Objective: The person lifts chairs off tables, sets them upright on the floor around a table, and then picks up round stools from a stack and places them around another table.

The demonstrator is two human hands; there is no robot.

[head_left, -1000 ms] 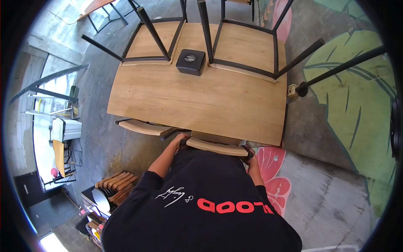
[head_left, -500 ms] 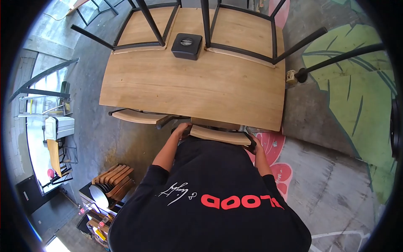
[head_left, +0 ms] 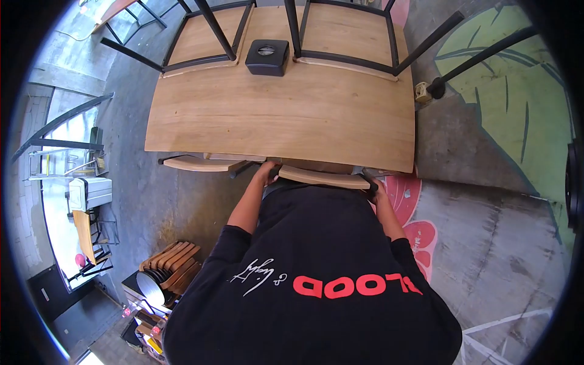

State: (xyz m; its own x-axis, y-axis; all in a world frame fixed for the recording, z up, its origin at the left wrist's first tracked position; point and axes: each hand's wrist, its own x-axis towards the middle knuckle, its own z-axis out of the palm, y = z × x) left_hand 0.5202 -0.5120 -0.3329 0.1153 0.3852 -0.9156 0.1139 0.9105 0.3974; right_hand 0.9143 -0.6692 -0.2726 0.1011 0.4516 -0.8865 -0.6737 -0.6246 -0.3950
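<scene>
A chair with a curved pale-wood backrest (head_left: pixel 324 177) and dark frame stands at the table's near edge, its seat mostly hidden under the tabletop. My left hand (head_left: pixel 267 173) is closed around the left end of the chair's frame. At the other end, my right hand (head_left: pixel 379 191) grips the dark upright, its fingers partly hidden. Beyond it lies the wooden table (head_left: pixel 280 115). Left of my left hand, a second chair (head_left: pixel 198 164) is tucked against the same edge.
Two upturned chairs (head_left: pixel 347 36) (head_left: pixel 210 33) rest on the table's far side, legs up. Between them sits a black tissue box (head_left: pixel 267 57). Stacked wooden chairs (head_left: pixel 173 264) stand at lower left. A power outlet (head_left: pixel 423 92) is right of the table.
The chair in my hands has moved forward, so its backrest is closer to the table's edge. Both hands have gone with it, and my view has shifted slightly.
</scene>
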